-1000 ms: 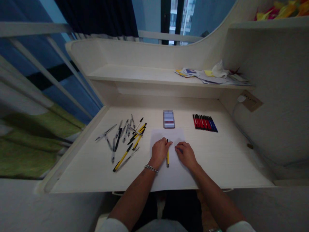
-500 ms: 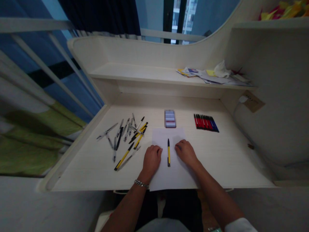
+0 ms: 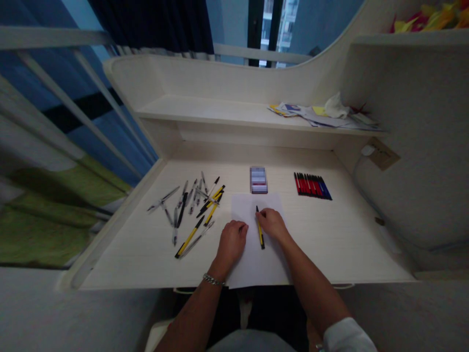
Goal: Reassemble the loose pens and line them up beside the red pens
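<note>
– Since half a second back, what's moved?
– Right hand has slid left onto the yellow-and-black pen, and the pen has tilted a little, its far tip leaning left. Before, that pen lay straight and untouched between the two hands.
– Is the hand holding it?
– Its fingers are closed on the far half of the pen, thumb against the barrel. The pen lies on the sheet of paper, near the middle of it.
– And the left hand?
– Hardly shifted. It rests on the left edge of the paper, curled into a loose fist with nothing in it, just left of the pen but not touching it. A bracelet sits on that wrist.
– What else is on the desk?
– A loose pile of pens to the left, well apart from the paper. A neat row of red and blue pens lies far right. A small box, blurred, sits just beyond the far edge of the paper.
– Above that?
– A shelf with a heap of papers at its right end.
</note>
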The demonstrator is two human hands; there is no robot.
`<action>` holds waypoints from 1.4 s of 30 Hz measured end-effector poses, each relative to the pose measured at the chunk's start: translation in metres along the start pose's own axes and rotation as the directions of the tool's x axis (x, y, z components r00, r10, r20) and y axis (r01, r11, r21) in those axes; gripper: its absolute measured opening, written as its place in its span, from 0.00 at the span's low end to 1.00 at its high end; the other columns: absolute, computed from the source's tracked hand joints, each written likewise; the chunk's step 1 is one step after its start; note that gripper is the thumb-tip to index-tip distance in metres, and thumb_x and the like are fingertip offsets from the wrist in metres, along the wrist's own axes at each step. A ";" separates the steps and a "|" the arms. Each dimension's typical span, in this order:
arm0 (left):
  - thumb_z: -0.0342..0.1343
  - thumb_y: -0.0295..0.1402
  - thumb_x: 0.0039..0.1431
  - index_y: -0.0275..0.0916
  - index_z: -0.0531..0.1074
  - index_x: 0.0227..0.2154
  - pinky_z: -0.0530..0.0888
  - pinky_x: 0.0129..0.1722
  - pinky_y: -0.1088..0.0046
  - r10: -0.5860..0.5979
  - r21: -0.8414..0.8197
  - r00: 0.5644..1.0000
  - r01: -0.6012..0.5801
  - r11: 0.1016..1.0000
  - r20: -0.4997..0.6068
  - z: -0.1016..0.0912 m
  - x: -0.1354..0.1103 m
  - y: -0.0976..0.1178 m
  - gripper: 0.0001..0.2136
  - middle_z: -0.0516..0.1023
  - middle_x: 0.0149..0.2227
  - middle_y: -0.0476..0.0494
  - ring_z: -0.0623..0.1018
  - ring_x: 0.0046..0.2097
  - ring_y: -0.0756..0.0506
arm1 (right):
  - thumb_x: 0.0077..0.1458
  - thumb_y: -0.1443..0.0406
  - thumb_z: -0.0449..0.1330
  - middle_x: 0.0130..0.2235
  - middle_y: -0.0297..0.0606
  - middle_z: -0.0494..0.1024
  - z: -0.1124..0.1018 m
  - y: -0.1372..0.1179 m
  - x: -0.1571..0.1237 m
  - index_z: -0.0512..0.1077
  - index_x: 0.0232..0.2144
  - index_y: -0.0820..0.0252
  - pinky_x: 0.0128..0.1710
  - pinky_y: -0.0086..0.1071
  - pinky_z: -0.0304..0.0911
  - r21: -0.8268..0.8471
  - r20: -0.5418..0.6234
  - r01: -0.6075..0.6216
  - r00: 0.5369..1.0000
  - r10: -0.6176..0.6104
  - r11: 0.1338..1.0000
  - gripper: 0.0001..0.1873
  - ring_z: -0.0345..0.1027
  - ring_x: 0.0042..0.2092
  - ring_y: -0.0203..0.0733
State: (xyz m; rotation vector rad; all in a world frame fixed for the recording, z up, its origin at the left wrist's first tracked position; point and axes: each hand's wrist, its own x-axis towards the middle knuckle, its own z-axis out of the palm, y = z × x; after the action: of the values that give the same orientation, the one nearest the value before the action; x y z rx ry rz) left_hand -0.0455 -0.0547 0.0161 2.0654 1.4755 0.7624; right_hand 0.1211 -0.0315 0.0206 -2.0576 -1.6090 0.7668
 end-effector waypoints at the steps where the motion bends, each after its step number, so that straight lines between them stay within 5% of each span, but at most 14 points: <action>1: 0.49 0.35 0.61 0.38 0.76 0.34 0.67 0.40 0.67 -0.015 -0.076 1.000 0.016 0.997 0.011 -0.001 -0.001 0.003 0.11 0.78 0.34 0.41 0.74 0.37 0.43 | 0.56 0.55 0.53 0.32 0.42 0.78 0.000 0.003 0.000 0.76 0.31 0.61 0.35 0.32 0.59 0.155 0.005 0.034 0.999 -0.035 0.987 0.17 0.70 0.35 0.42; 5: 0.50 0.42 0.60 0.39 0.77 0.34 0.68 0.36 0.71 -0.066 -0.475 0.987 0.127 0.870 0.144 0.004 -0.005 0.015 0.14 0.79 0.34 0.43 0.76 0.35 0.44 | 0.51 0.52 0.57 0.25 0.35 0.74 0.007 0.006 -0.009 0.75 0.30 0.62 0.28 0.29 0.58 0.678 0.019 0.070 0.993 -0.113 0.732 0.18 0.65 0.27 0.37; 11: 0.57 0.45 0.53 0.37 0.71 0.31 0.71 0.28 0.71 -0.235 -0.793 0.927 0.371 0.483 0.291 0.029 -0.011 0.026 0.14 0.76 0.27 0.45 0.75 0.27 0.47 | 0.46 0.52 0.62 0.32 0.39 0.78 0.013 -0.005 -0.021 0.76 0.36 0.60 0.30 0.30 0.61 0.847 -0.074 0.055 0.997 0.016 0.528 0.20 0.69 0.33 0.39; 13: 0.59 0.44 0.52 0.38 0.69 0.32 0.71 0.26 0.72 -0.269 -0.813 0.918 0.387 0.436 0.292 0.033 -0.014 0.029 0.14 0.75 0.27 0.47 0.75 0.25 0.48 | 0.46 0.51 0.62 0.31 0.39 0.78 0.012 -0.011 -0.021 0.75 0.35 0.61 0.30 0.31 0.62 0.853 -0.106 0.053 0.992 0.072 0.519 0.20 0.69 0.32 0.40; 19: 0.59 0.42 0.51 0.38 0.68 0.29 0.60 0.19 0.78 -0.304 -0.774 0.937 0.318 0.547 0.169 0.035 -0.019 0.035 0.12 0.69 0.20 0.52 0.66 0.19 0.53 | 0.48 0.49 0.59 0.22 0.36 0.74 0.014 -0.023 -0.022 0.72 0.23 0.62 0.24 0.29 0.59 0.808 -0.185 0.068 0.972 0.142 0.586 0.20 0.65 0.24 0.36; 21: 0.59 0.42 0.51 0.38 0.69 0.28 0.57 0.18 0.79 -0.311 -0.806 0.930 0.334 0.489 0.196 0.036 -0.019 0.037 0.12 0.67 0.19 0.53 0.64 0.19 0.54 | 0.48 0.50 0.59 0.21 0.35 0.73 0.017 -0.024 -0.022 0.71 0.22 0.61 0.23 0.28 0.58 0.831 -0.185 0.076 0.972 0.145 0.550 0.20 0.64 0.23 0.35; 27: 0.61 0.42 0.50 0.38 0.64 0.25 0.47 0.16 0.81 -0.287 -0.888 0.867 0.450 0.096 0.408 0.038 -0.026 0.043 0.14 0.61 0.19 0.57 0.53 0.16 0.59 | 0.43 0.54 0.64 0.20 0.32 0.70 0.022 -0.022 -0.025 0.70 0.23 0.61 0.20 0.27 0.54 0.954 -0.045 -0.005 0.986 0.160 0.300 0.16 0.61 0.21 0.33; 31: 0.63 0.39 0.49 0.37 0.64 0.27 0.46 0.16 0.83 -0.216 -0.856 0.830 0.511 -0.074 0.514 0.035 -0.028 0.044 0.14 0.62 0.20 0.56 0.52 0.16 0.60 | 0.41 0.56 0.66 0.20 0.32 0.70 0.020 -0.019 -0.028 0.70 0.24 0.61 0.18 0.26 0.53 0.980 0.050 -0.075 0.989 0.139 0.185 0.15 0.61 0.21 0.33; 38: 0.63 0.36 0.48 0.36 0.65 0.29 0.46 0.15 0.85 -0.068 -0.788 0.796 0.576 -0.220 0.601 0.030 -0.024 0.041 0.13 0.60 0.20 0.57 0.52 0.16 0.60 | 0.44 0.53 0.64 0.23 0.33 0.70 0.015 -0.014 -0.032 0.69 0.28 0.59 0.15 0.25 0.50 0.988 0.116 -0.123 0.990 0.074 0.098 0.16 0.63 0.23 0.34; 42: 0.61 0.39 0.51 0.36 0.67 0.29 0.48 0.15 0.84 -0.073 -0.822 0.821 0.558 -0.112 0.567 0.026 -0.022 0.040 0.12 0.64 0.21 0.55 0.54 0.16 0.60 | 0.45 0.50 0.63 0.29 0.38 0.75 0.008 -0.015 -0.034 0.71 0.33 0.59 0.20 0.27 0.57 0.984 0.095 -0.100 0.995 0.041 0.146 0.20 0.68 0.28 0.38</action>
State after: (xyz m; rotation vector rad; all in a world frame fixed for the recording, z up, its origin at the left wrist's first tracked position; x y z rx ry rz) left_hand -0.0062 -0.0895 0.0206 0.4868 0.6197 0.7798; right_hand 0.0991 -0.0606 0.0298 -1.0250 -0.5260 1.4096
